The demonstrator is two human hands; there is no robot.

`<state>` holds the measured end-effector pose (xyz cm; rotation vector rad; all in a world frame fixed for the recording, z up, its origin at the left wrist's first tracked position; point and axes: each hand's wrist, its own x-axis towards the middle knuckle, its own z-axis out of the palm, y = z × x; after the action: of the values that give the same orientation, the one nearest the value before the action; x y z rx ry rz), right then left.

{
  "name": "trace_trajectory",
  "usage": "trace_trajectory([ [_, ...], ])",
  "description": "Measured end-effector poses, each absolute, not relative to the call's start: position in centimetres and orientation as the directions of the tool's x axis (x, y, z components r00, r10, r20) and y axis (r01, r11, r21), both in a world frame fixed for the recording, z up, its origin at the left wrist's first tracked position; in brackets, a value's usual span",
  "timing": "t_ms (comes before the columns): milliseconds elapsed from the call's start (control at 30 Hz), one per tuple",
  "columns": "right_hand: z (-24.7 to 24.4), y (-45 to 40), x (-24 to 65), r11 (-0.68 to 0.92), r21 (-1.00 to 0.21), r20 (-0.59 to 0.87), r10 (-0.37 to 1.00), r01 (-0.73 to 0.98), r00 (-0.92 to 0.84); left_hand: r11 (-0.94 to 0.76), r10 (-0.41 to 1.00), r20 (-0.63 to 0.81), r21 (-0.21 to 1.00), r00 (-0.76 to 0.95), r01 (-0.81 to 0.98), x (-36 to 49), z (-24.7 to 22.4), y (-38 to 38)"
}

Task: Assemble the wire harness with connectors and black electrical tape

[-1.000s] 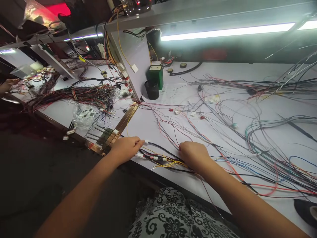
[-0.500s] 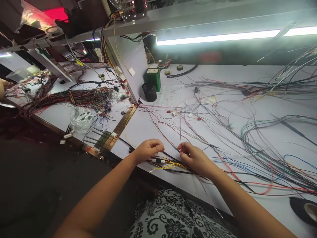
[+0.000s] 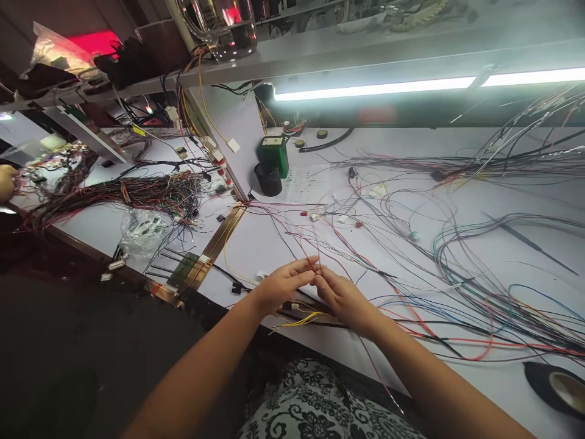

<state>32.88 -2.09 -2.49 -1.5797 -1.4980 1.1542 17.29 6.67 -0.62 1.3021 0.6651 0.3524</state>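
My left hand (image 3: 286,285) and my right hand (image 3: 340,299) meet fingertip to fingertip above the front of the white bench. Thin reddish wires (image 3: 303,247) stand up from between the pinched fingers, and both hands are closed on them. Which wire sits in which hand is hard to separate, and the ends are hidden by the fingers. Just below the hands lie yellow wires (image 3: 301,319) and a small black-and-white connector (image 3: 292,306). One loose red wire (image 3: 377,372) trails from under my right hand over the bench edge.
Bundles of loose wires (image 3: 450,256) spread across the right side. A black tape roll (image 3: 537,378) lies at the lower right. Behind stand a black cup (image 3: 269,180) and a green box (image 3: 282,157). A dark harness bundle (image 3: 137,190) covers the left bench; another person's hand (image 3: 6,183) shows far left.
My hands were apart and have come together at the fingertips, with reddish wires now between them. The whole view has shifted slightly.
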Motion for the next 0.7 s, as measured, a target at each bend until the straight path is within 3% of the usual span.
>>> trace_trajectory([
  [100, -2.8, -1.2, 32.1, -0.128, -0.866, -0.191, 0.978, 0.483, -0.083, 0.503, 0.653, -0.258, 0.851, 0.712, -0.152, 18.0, -0.8, 6.5],
  [233, -3.2, -1.0, 31.6, -0.137, -0.869, -0.2, 0.976, 0.475, -0.085, 0.496, 0.815, -0.215, 0.739, 0.538, -0.456, 18.8, -1.1, 7.6],
  [333, -3.5, -1.2, 31.9, -0.148, -0.885, -0.195, 0.979, 0.442, -0.063, 0.44, 0.883, -0.221, 0.698, 0.414, -0.565, 18.9, -1.1, 9.1],
  [533, -3.9, -1.3, 31.9, -0.146, -0.896, -0.196, 0.977, 0.419, -0.08, 0.362, 0.928, -0.204, 0.698, 0.313, -0.618, 17.8, -1.2, 11.3],
  [700, -3.6, -1.1, 31.8, -0.144, -0.887, -0.19, 0.98, 0.439, -0.063, 0.319, 0.929, -0.189, 0.846, 0.319, -0.427, 16.8, -0.2, 11.2],
])
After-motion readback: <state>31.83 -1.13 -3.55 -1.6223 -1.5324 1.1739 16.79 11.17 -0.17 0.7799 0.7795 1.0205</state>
